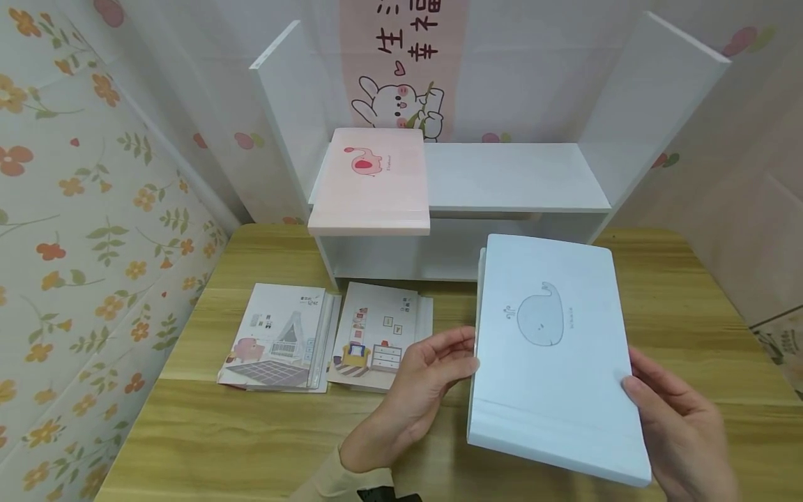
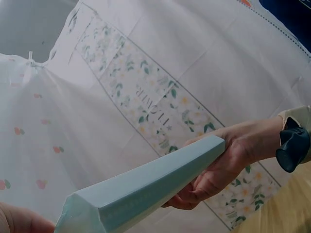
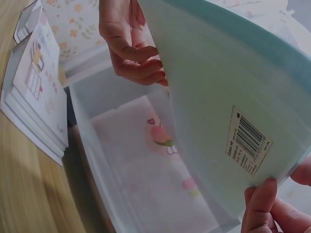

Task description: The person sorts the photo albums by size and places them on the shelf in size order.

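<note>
A light blue folder (image 1: 558,397) with a whale drawn on its cover is held tilted above the front right of the table. My left hand (image 1: 420,390) pinches its left edge between thumb and fingers. At the opposite edge my right hand (image 1: 680,425) grips it, the thumb on the cover side. From the right wrist view, a barcode sticker (image 3: 249,141) shows on the folder's back. In the left wrist view its thick light blue spine (image 2: 155,179) runs between both hands. A pink folder (image 1: 370,185) with an elephant lies on the white shelf's upper board, overhanging its front.
The white shelf (image 1: 502,174) stands at the back of the wooden table (image 1: 188,411), with tall side panels. Before it lie two illustrated notebook stacks, one with a tent picture (image 1: 272,338), one with a room picture (image 1: 376,338). Floral curtain (image 1: 106,265) borders the left.
</note>
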`<state>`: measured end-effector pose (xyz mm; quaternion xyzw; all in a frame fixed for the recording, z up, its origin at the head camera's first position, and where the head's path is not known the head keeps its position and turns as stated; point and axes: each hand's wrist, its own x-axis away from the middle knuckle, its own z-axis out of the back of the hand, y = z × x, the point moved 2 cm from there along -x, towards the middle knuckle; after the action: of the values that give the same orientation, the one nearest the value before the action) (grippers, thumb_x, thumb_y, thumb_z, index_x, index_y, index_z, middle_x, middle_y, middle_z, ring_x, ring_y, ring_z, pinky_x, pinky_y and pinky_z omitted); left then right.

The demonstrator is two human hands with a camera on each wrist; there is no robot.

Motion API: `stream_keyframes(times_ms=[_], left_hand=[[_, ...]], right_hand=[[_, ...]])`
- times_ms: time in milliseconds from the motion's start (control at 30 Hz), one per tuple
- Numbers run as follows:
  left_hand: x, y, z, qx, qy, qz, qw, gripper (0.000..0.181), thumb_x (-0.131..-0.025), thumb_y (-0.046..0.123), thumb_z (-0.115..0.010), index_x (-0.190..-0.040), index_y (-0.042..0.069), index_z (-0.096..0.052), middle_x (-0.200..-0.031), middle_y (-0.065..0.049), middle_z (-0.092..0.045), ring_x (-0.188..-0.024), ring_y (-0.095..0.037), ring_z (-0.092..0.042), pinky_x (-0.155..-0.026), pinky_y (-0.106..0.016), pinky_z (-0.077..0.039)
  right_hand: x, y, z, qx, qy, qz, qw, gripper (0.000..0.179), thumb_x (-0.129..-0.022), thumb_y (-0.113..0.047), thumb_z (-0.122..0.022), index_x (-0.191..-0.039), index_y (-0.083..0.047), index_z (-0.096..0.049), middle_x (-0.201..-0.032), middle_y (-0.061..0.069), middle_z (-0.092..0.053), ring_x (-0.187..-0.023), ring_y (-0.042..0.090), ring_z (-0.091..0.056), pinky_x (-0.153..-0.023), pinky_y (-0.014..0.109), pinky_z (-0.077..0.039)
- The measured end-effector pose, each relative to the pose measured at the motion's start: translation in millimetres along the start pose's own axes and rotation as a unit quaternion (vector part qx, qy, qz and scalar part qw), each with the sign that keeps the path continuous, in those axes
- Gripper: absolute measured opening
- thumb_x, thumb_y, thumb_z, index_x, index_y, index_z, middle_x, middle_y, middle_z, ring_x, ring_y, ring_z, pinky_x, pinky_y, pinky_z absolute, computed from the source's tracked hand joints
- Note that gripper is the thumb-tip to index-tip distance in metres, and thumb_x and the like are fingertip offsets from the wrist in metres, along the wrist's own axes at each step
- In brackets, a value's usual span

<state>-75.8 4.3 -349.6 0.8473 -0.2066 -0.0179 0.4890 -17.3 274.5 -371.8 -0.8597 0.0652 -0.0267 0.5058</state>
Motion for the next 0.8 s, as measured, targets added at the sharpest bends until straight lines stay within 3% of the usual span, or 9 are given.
stream_keyframes(times_ms=[267, 800], left_hand=[[0.0, 4.2, -3.5, 0.008, -0.011, -0.006, 0.9999, 0.040, -0.083, -0.007, -0.058, -0.122, -0.014, -0.050, -0.106, -0.010, -0.058, -0.094, -0.014, -0.055, -0.082, -0.019, -0.048], [0.7, 14.5, -12.8, 0.014, -0.025, -0.028, 0.9992, 0.040, -0.084, -0.007, -0.058, -0.122, -0.014, -0.050, -0.105, -0.009, -0.057, -0.093, -0.013, -0.054, -0.082, -0.018, -0.048]], right_hand=[[-2.9, -7, -3, 0.027, 0.017, -0.007, 0.9995, 0.044, -0.093, 0.013, -0.042, -0.132, -0.006, -0.054, -0.121, 0.004, -0.063, -0.094, 0.016, -0.065, -0.063, 0.030, -0.056], [-6.1, -18, -7, -0.006, 0.028, 0.025, 0.9993, 0.044, -0.093, 0.014, -0.040, -0.131, -0.003, -0.053, -0.120, 0.006, -0.063, -0.093, 0.016, -0.065, -0.063, 0.027, -0.054]])
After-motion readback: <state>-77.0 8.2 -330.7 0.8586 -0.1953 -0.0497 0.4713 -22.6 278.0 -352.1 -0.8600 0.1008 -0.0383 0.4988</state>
